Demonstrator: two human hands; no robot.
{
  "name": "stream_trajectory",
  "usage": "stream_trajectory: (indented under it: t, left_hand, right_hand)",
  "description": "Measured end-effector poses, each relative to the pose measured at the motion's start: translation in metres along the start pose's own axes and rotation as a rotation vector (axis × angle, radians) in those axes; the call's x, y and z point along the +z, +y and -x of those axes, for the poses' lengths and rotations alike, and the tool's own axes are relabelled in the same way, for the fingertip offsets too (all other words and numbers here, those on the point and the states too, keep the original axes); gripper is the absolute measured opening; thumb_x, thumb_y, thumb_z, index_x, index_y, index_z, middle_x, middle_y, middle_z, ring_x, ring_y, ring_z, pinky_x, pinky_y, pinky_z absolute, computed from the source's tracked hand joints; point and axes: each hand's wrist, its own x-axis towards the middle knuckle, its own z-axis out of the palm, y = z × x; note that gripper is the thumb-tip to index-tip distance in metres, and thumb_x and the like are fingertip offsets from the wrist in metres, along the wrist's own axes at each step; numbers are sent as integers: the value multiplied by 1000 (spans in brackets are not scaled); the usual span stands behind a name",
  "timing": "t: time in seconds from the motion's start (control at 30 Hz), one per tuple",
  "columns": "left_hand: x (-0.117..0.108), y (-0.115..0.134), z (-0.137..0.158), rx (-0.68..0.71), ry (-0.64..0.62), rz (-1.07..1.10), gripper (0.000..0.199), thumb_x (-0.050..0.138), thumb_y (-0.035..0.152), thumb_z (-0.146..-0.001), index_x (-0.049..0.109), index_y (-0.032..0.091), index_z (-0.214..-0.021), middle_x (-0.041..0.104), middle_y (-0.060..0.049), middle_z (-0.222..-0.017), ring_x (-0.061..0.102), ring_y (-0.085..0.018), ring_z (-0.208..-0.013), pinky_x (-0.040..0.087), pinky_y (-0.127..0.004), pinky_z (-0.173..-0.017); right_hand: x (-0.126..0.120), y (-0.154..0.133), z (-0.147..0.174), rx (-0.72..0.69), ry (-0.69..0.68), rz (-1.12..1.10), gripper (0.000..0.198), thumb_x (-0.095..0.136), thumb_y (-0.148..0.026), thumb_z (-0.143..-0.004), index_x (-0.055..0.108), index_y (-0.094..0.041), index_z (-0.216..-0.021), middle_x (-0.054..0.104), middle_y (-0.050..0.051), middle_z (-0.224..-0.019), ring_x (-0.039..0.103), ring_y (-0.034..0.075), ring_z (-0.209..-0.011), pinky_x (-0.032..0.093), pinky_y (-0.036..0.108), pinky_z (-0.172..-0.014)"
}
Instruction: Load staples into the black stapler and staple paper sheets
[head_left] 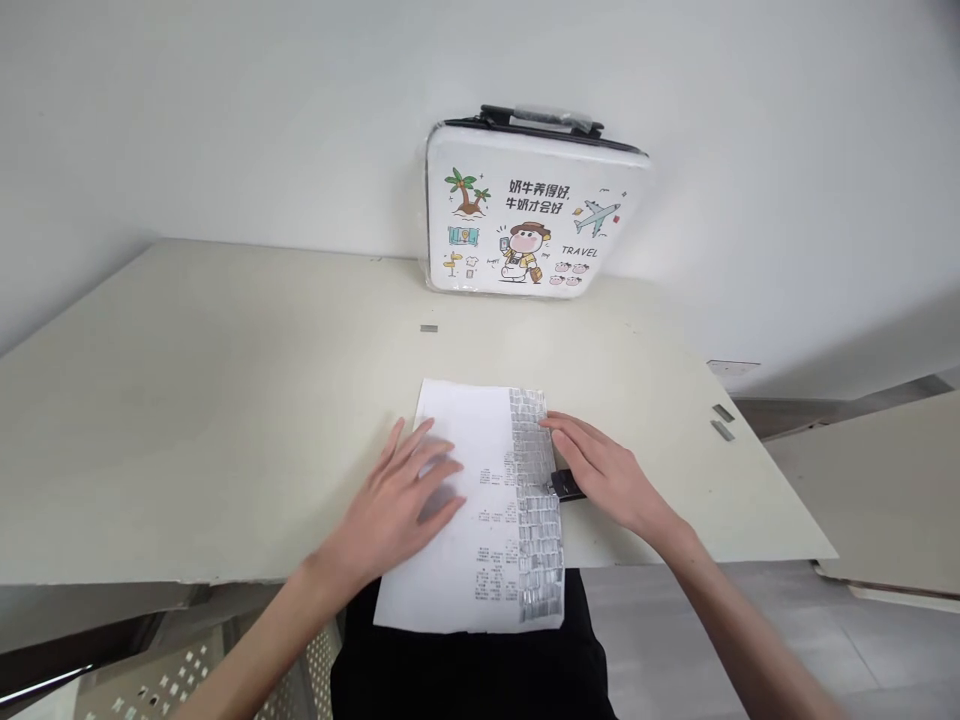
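Observation:
A white printed sheet of paper [457,430] lies on the table and hangs over its front edge above my lap. Dense rows of metal staples [536,540] cover its right side. My left hand [401,500] rests on the left part of the sheet, fingers spread and palm down. At the right edge, my right hand [607,475] is curled over a black stapler [568,485], whose front end meets the paper's edge. The fingertips of that hand touch the staple-covered margin. Most of the stapler is hidden under my palm.
A white cartoon-printed case [532,215] with a black handle stands against the wall. One small staple strip [429,328] lies behind the sheet, and two staple strips [722,430] lie at the table's right. The pale table [225,400] ends just before my lap.

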Motion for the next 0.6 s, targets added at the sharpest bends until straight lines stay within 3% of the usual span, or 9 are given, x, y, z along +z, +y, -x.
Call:
stream_trajectory:
  t: [0.1,0.2,0.27,0.6]
  left_hand:
    - [2,-17,-24,25,-25,20,43,45,54,-110,59,28,-140,53,-3,-159,28,-29,-160,20,-57,-133]
    - [11,-31,-40,44,-105,4,60,41,63,-108,44,29,-157,32,-4,-173,16,-32,-163,18,-59,-132]
    - [17,-33,-42,45,-134,-20,65,39,65,-108,38,29,-162,28,-3,-175,13,-32,-164,15,-60,-132]
    - [17,-2,-10,31,-101,-44,61,42,59,-109,31,35,-164,26,3,-175,12,-31,-164,18,-60,-132]
  right_hand:
    - [2,1,0,-4,10,-5,47,28,-53,-109,65,-37,-134,59,-3,-155,55,29,-144,44,57,-120]
    - [5,4,1,-10,48,-5,46,28,-52,-109,64,-36,-134,59,-2,-155,56,28,-143,46,55,-119]
    - [9,5,1,-21,95,-6,46,28,-51,-110,65,-35,-133,60,-1,-153,57,27,-142,47,54,-118]
    - [15,10,-4,-56,206,22,49,26,-48,-111,70,-31,-128,66,4,-146,59,29,-139,48,56,-115]
